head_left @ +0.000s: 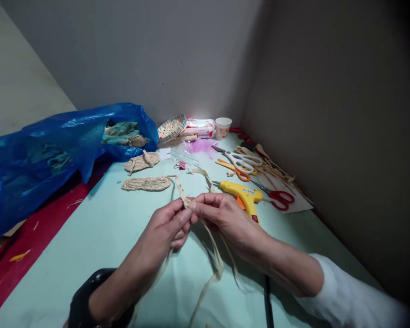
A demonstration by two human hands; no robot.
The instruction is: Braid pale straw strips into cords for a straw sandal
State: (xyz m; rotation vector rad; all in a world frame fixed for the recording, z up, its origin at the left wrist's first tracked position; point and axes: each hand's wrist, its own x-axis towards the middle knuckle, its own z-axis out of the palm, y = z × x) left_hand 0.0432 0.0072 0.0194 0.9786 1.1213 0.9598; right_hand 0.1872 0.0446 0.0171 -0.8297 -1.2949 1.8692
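Observation:
Between my two hands is a pale braid of flat plant-fibre strands [180, 187]. My left hand [171, 225] pinches it from the left, thumb against fingers. From the right, my right hand [222, 214] grips the same spot, its fingertips touching those of the left. Loose strands [216, 259] hang below the hands toward the front of the table. The braid's far end runs up to a coiled, sole-shaped woven piece [146, 183] lying flat. Behind that lies a second woven sole [142, 161] with a strap across it.
A yellow glue gun [242, 191] lies right of my hands, near red-handled scissors [282, 198], white-handled scissors [242, 159] and orange-handled scissors [241, 174]. At the back stand a paper cup [222, 127] and a woven basket [172, 129]. A blue plastic bag [54, 141] fills the left.

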